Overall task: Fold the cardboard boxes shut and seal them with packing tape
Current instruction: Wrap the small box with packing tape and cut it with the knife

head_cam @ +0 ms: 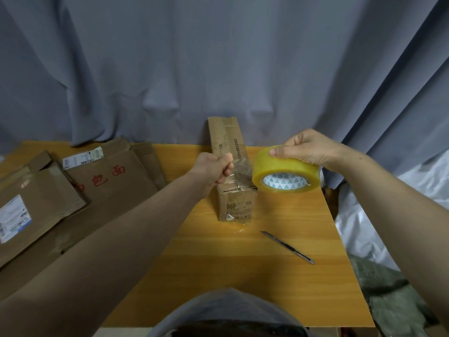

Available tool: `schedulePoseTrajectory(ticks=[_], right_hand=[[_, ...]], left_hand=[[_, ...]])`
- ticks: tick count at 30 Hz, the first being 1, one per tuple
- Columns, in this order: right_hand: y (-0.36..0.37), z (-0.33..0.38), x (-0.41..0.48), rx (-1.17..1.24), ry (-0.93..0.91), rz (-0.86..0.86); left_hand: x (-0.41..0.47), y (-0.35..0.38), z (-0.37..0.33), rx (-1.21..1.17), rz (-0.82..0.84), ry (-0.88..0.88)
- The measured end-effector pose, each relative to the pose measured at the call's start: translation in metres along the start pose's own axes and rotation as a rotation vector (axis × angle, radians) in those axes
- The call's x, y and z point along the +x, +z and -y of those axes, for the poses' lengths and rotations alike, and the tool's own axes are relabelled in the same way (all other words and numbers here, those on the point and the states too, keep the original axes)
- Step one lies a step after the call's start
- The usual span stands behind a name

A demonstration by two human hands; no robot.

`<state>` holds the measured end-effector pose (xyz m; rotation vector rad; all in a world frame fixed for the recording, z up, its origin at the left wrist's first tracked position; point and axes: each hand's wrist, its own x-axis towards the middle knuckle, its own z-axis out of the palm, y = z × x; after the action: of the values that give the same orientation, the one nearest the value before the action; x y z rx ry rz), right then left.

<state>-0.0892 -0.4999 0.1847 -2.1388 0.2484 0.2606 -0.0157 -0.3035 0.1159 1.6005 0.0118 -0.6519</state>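
L grip (pixel 213 170) pinches clear tape strip (pixel 240 170); R grip (pixel 308 147) holds glossy yellow roll (pixel 279 165).

Bare table (pixel 243 276) near side, only knife (pixel 288 248).

the whole back is closed off by a grey-blue curtain (pixel 218 57), hung in soft folds. below it, a wooden table (pixel 243 263) is seen under even light. to the right, white sheeting (pixel 349 229), perhaps plastic, is heaped alongside.
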Motion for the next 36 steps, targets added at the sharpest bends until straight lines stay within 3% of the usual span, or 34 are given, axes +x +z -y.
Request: schedulePoseTrajectory(ticks=[6, 10, 13, 17, 25, 29, 36], right_hand=[[0.003, 0.002, 0.003, 0.011, -0.005, -0.023], [0.001, 0.001, 0.003, -0.011, -0.003, -0.031], [-0.002, 0.0, 0.003, -0.052, -0.002, -0.024], [-0.002, -0.002, 0.006, -0.091, 0.01, 0.016], [-0.006, -0.007, 0.011, -0.101, 0.053, 0.007], [-0.02, -0.019, 0.015, -0.219, 0.09, 0.023], [-0.022, -0.032, 0.031, -0.423, 0.202, 0.118]], left_hand=[[0.005, 0.002, 0.006, -0.203, -0.091, -0.079], [0.005, 0.0, 0.006, -0.424, 0.051, -0.248], [0.006, -0.004, 0.006, -0.379, 0.202, -0.339], [0.004, -0.002, 0.002, -0.164, 0.253, -0.244], [0.014, -0.001, 0.001, -0.056, -0.133, 0.016], [0.02, -0.023, 0.002, -0.063, -0.288, -0.024], [0.017, -0.019, 0.043, -0.086, -0.322, -0.145]])
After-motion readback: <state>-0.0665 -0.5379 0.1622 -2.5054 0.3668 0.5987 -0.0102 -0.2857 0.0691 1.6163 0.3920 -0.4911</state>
